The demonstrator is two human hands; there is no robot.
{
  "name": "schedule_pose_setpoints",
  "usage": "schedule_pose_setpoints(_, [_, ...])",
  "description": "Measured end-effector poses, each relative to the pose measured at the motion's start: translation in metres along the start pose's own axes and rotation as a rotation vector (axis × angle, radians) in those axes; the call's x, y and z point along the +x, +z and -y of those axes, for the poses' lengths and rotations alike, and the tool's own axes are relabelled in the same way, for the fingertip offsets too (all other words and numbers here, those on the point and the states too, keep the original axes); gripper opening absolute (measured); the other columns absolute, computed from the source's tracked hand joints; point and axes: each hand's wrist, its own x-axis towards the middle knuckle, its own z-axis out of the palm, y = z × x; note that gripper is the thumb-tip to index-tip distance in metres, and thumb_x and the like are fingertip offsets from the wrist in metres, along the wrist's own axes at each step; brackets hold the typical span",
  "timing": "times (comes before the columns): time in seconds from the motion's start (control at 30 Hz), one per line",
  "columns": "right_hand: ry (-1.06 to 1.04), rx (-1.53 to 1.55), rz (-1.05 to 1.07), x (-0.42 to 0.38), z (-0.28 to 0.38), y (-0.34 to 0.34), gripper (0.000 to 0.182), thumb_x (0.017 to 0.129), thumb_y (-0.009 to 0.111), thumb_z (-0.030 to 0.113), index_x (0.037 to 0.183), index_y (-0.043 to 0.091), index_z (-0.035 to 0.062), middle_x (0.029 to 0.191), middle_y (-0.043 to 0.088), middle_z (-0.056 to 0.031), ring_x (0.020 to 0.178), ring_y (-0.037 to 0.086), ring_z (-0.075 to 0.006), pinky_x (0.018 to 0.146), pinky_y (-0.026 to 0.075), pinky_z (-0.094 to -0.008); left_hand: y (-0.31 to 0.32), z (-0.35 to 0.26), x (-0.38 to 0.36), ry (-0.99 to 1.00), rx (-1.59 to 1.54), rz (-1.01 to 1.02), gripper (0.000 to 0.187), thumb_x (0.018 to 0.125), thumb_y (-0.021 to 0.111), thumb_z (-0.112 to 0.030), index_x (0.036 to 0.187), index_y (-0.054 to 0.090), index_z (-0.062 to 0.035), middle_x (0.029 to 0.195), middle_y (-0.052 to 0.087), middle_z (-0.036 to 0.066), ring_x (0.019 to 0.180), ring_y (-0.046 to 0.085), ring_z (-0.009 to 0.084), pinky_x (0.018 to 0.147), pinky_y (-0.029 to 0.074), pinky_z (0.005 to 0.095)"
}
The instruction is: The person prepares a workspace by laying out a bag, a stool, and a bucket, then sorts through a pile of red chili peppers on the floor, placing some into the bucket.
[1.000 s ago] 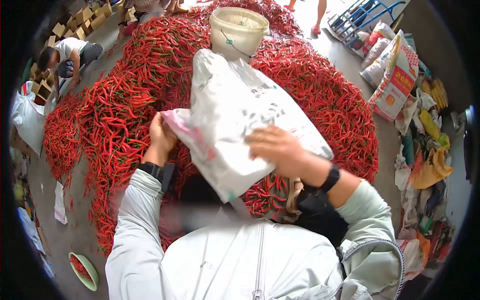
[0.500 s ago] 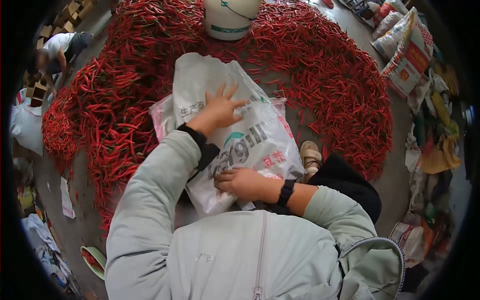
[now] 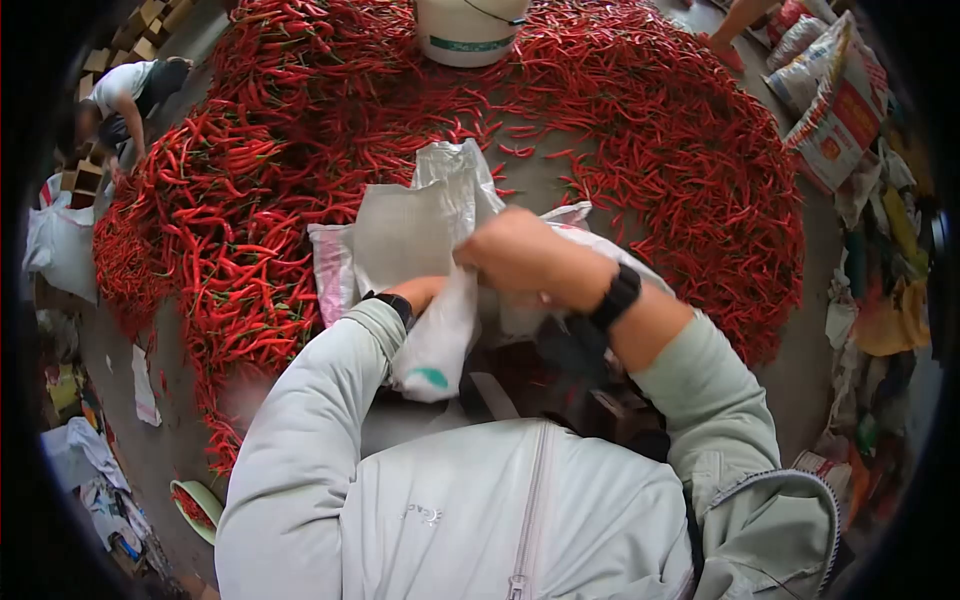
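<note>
A white woven plastic sack stands folded up in front of my lap, its printed face mostly turned out of sight and a green mark showing at the lower fold. My right hand, slightly blurred, is closed on the sack's edge at the middle. Lower and to the left, my left hand reaches behind the fold; its fingers are hidden by the sack. Another white-and-pink sack lies beneath. Red chili peppers are heaped in an arc around these sacks.
A white bucket stands among the chilies ahead. At the far left a person bends near cardboard boxes. Filled sacks lie at right, with another person's bare foot nearby. A pale green bowl of chilies sits lower left.
The sack's printed face was spread flat under both hands; now it is folded up. My right hand has risen and grips its edge, while my left hand has moved down behind the fold.
</note>
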Motion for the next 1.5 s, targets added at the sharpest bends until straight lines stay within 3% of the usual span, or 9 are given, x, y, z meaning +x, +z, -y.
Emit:
schedule_pose_setpoints(0.17, [0.033,-0.019,0.117,0.068,-0.042,0.01,0.013,0.07,0.061,0.017,0.078,0.066,0.0075,0.081,0.066,-0.0128,0.078,0.064,-0.0309,0.066,0.051,-0.0409,-0.071,0.037,-0.014,0.156,-1.033,-0.098,0.074,0.084,0.047,-0.059,0.128,0.045,0.0004,0.129,0.049,0.015,0.118,0.049,0.0237,0.098,0.038,0.0353])
schedule_pose_setpoints(0.3, [0.214,-0.158,0.12,0.104,-0.064,0.014,0.017,0.079,0.054,0.017,0.087,0.066,0.0086,0.091,0.067,-0.0108,0.088,0.063,-0.0291,0.082,0.048,-0.0451,-0.063,-0.052,-0.11,0.432,-1.058,-0.36,0.074,0.077,0.054,-0.061,0.135,0.04,-0.0167,0.132,0.044,0.017,0.115,0.05,0.0306,0.1,0.033,0.0449])
schedule_pose_setpoints(0.37, [0.377,-0.373,-0.23,0.115,-0.068,0.018,0.023,0.082,0.05,0.018,0.101,0.062,0.0124,0.098,0.066,-0.0105,0.101,0.06,-0.0283,0.098,0.033,-0.0538,-0.027,-0.091,-0.113,0.48,0.538,-1.231,0.071,0.072,0.068,-0.044,0.132,0.042,-0.0177,0.133,0.042,0.017,0.119,0.045,0.0344,0.101,0.031,0.0456])
schedule_pose_setpoints(0.47, [0.369,-0.388,-0.341,0.119,-0.07,0.04,0.032,0.087,0.044,0.02,0.117,0.052,0.014,0.122,0.055,-0.0072,0.119,0.046,-0.0257,0.104,0.02,-0.0595,0.002,-0.072,-0.078,0.699,0.885,-0.962,0.078,0.066,0.073,-0.025,0.136,0.037,-0.0219,0.134,0.041,0.015,0.127,0.036,0.0369,0.101,0.032,0.0499])
schedule_pose_setpoints(0.63, [0.289,-0.292,-0.699,0.072,-0.075,0.067,0.055,0.079,0.06,0.026,0.13,0.043,0.0168,0.14,0.037,-0.0053,0.132,0.029,-0.0246,0.104,0.019,-0.0591,-0.023,-0.025,-0.029,0.048,1.022,-0.961,0.066,0.068,0.072,-0.033,0.129,0.045,-0.0333,0.136,0.04,0.012,0.124,0.037,0.0385,0.095,0.035,0.0529])
schedule_pose_setpoints(0.9, [0.631,-0.095,-0.189,-0.004,-0.087,0.179,0.062,0.081,0.053,0.046,0.136,0.037,0.0226,0.147,0.027,-0.0068,0.137,0.017,-0.0335,0.099,0.008,-0.0702,-0.041,0.048,-0.041,-0.238,0.901,-0.514,0.066,0.073,0.064,-0.048,0.132,0.042,-0.0316,0.143,0.033,0.009,0.127,0.03,0.0396,0.096,0.03,0.0596])
schedule_pose_setpoints(1.07, [0.821,0.231,0.171,-0.038,-0.125,0.247,0.072,0.08,0.05,0.055,0.141,0.029,0.0218,0.148,0.022,-0.0071,0.138,0.013,-0.0278,0.11,0.013,-0.0507,-0.037,0.1,-0.056,-0.399,0.662,-0.284,0.071,0.075,0.058,-0.056,0.138,0.037,-0.0295,0.149,0.02,0.011,0.139,0.01,0.0315,0.107,0.006,0.0596])
schedule_pose_setpoints(1.23, [0.636,0.226,0.197,-0.025,-0.171,0.239,0.081,0.069,0.067,0.043,0.134,0.036,0.0054,0.134,0.042,-0.02,0.125,0.039,-0.0342,0.104,0.03,-0.0394,-0.04,0.047,-0.04,-0.473,0.656,-0.232,0.089,0.064,0.066,-0.061,0.14,0.032,-0.0276,0.146,0.021,0.021,0.134,0.019,0.0423,0.105,0.018,0.0571])
schedule_pose_setpoints(1.5, [0.894,0.332,0.166,-0.183,-0.129,-0.08,0.04,0.08,0.059,0.019,0.116,0.055,0.0025,0.101,0.064,-0.0112,0.091,0.061,-0.0218,0.079,0.049,-0.0323,-0.032,0.09,0.001,-0.348,0.798,-0.427,0.092,0.063,0.071,-0.05,0.141,0.028,-0.0258,0.126,0.038,0.038,0.118,0.04,0.0488,0.096,0.038,0.0493])
